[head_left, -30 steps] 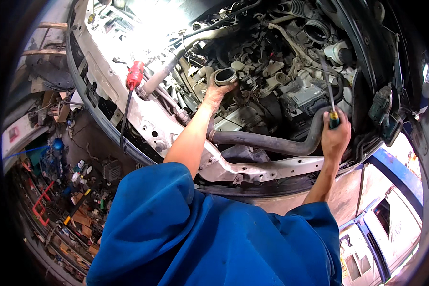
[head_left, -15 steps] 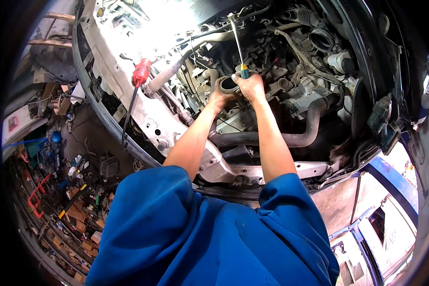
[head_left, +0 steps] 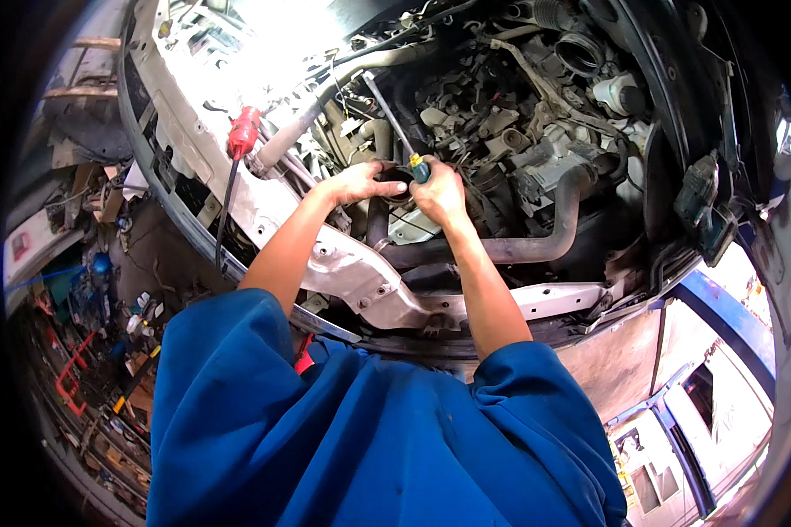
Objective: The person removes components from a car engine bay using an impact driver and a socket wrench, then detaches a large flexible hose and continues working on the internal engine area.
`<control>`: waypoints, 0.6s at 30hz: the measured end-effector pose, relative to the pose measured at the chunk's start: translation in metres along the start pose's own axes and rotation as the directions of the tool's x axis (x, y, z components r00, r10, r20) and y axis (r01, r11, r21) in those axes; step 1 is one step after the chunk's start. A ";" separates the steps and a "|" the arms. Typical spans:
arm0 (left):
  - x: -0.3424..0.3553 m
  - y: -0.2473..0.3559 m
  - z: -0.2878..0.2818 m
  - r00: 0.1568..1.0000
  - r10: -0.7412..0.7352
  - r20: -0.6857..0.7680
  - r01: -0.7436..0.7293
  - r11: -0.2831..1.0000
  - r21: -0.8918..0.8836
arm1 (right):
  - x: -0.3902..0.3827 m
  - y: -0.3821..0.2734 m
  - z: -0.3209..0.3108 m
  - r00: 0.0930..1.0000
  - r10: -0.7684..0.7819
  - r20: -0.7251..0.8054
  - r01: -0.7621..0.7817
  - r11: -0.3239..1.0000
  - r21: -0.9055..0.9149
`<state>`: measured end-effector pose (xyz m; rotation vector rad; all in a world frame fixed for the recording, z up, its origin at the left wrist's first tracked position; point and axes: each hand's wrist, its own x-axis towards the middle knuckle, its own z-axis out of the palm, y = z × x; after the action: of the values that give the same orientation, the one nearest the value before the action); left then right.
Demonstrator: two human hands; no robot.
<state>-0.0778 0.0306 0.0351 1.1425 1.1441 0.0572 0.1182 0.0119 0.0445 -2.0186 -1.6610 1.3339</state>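
Observation:
In the engine bay, my left hand [head_left: 360, 183] grips the open end of a dark rubber hose [head_left: 395, 198], fingers over its rim and thumb at the opening. My right hand [head_left: 441, 195] is closed on a screwdriver [head_left: 390, 115] with a long metal shaft and a yellow and teal handle, at the right side of the same opening. The shaft points up and to the left across the engine. Part of the hose end is hidden by both hands.
A red corded handheld object [head_left: 244, 132] sits on the pale front crossmember [head_left: 255, 206]. A large bent hose [head_left: 518, 249] runs along the front of the engine [head_left: 523, 127]. At lower left lies cluttered workshop gear [head_left: 97, 351]; a blue post [head_left: 729, 321] stands at right.
My right hand has moved left with the screwdriver from the bay's right side to the hose opening, and the shaft now tilts further left. My left hand has shifted left and changed its grip.

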 end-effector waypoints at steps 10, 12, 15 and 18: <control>0.025 -0.012 0.025 0.996 0.089 0.023 -0.082 0.747 0.660 | 0.014 0.028 0.002 0.980 -0.062 0.187 0.096 0.979 -0.178; 0.030 -0.008 0.028 0.999 0.007 0.047 -0.038 0.723 0.690 | 0.020 0.030 0.001 0.970 -0.064 0.233 0.108 0.977 -0.182; 0.036 -0.011 0.026 0.997 0.070 0.024 -0.068 0.746 0.662 | 0.042 0.053 0.005 0.968 -0.029 0.248 0.030 1.000 0.001; 0.039 -0.013 0.020 0.999 0.031 0.036 -0.046 0.841 0.539 | 0.052 0.065 -0.009 0.932 -0.029 0.362 -0.098 0.939 0.329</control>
<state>-0.0509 0.0323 -0.0023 1.6622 1.1458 -0.2678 0.1664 0.0378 -0.0182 -1.6813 -1.3927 1.9502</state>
